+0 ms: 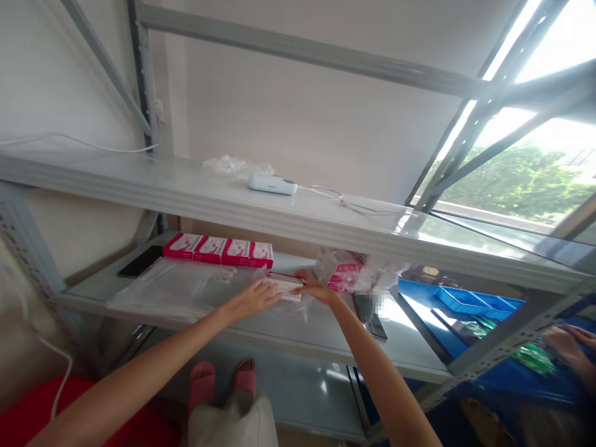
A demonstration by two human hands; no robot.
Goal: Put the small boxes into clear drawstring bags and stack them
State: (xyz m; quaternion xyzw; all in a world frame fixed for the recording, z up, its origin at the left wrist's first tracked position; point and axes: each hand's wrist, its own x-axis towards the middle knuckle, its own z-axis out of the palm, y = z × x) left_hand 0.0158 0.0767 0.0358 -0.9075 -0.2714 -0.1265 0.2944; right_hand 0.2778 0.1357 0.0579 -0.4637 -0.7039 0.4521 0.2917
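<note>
On the middle shelf, a flat white-faced box with a red edge [285, 285] lies between my hands, with thin clear plastic around it. My left hand [259, 298] is at the box's left end, its fingers closed over the plastic and box. My right hand [315, 288] grips the box's right end between thumb and fingers. Clear plastic bags [172, 285] lie flat to the left of my hands. Behind them stands a row of several pink-and-white boxes [235, 250]. Just right of my right hand sits a clear bag with pink packets [345, 275].
A dark flat device [141, 261] lies at the shelf's left; a dark tablet-like thing [371, 316] lies at its right. The upper shelf [195, 192] overhangs, carrying a white device [272, 184] with a cable. Blue trays [479, 303] and another person's hands [570, 344] are at the right.
</note>
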